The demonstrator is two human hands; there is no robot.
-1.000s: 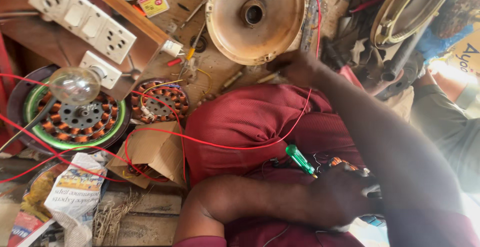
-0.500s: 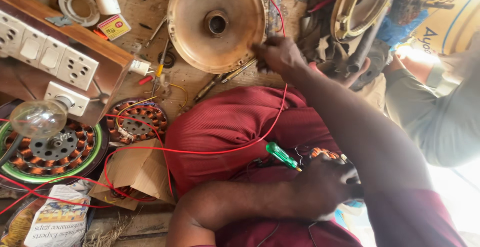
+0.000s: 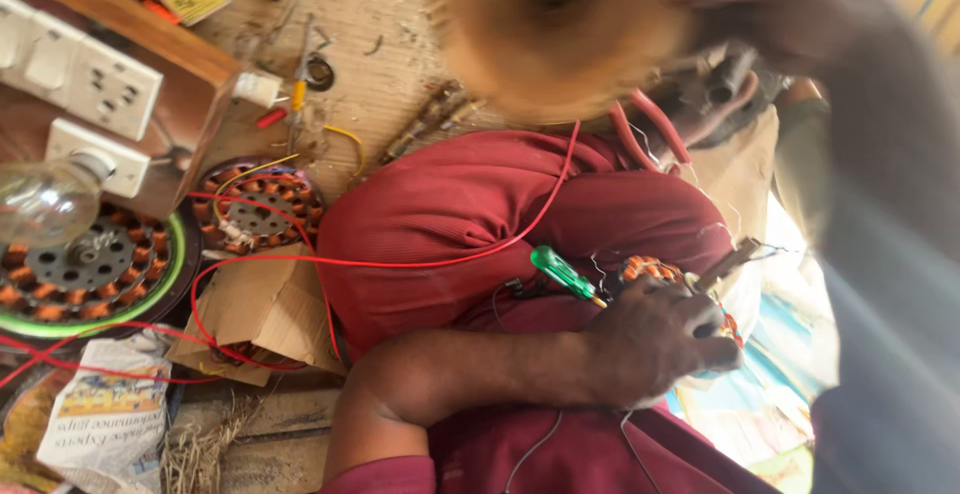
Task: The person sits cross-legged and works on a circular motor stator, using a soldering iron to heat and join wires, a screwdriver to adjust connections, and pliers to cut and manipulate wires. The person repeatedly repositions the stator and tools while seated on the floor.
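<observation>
Copper-wound stator (image 3: 660, 272) sits clamped under the left hand (image 3: 655, 339), green screwdriver (image 3: 562, 274) just beside it; right hand (image 3: 770, 14) grips the blurred fan cover (image 3: 560, 24), looks like mid-lift.

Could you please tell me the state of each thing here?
Left hand: closed on the copper winding.
Right hand: blurred, grip unclear, by the metal cover.
Screwdriver: on the lap, tip at the left hand.
Bulb: unlit.
Cardboard box: open.
Red wire: loose, draped.
</observation>
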